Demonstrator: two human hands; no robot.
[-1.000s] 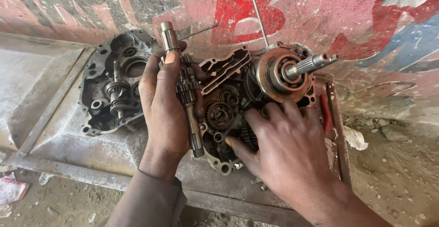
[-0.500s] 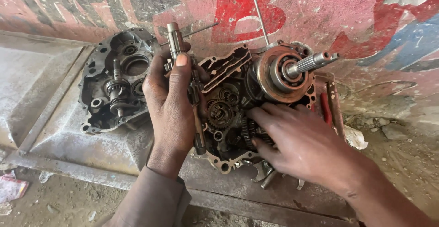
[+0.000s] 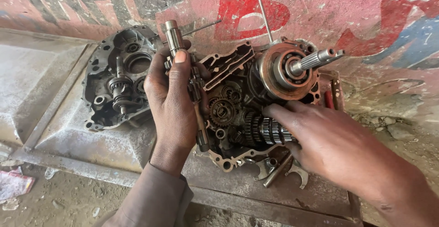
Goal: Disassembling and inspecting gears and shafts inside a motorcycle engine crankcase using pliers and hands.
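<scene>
Hands working at an open engine case, centre of the frame.
Left hand (image 3: 173, 101) is clamping a gear shaft (image 3: 185, 71) upright; right hand (image 3: 331, 147), fingers spread, is touching the gear cluster (image 3: 265, 130) in the engine case (image 3: 228, 67).

Support: dented metal tray (image 3: 114, 149) on dirt ground (image 3: 59, 199).
On tray, left: open case half (image 3: 116, 78).
On tray, centre: engine case (image 3: 238, 103) with gears.
On tray, front: shift forks (image 3: 270, 166), rod (image 3: 277, 170).

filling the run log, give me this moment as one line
left hand: grips gear shaft, upright | right hand: fingers on gear cluster in crankcase half | second case half apart at left | shift forks loose on tray
</scene>
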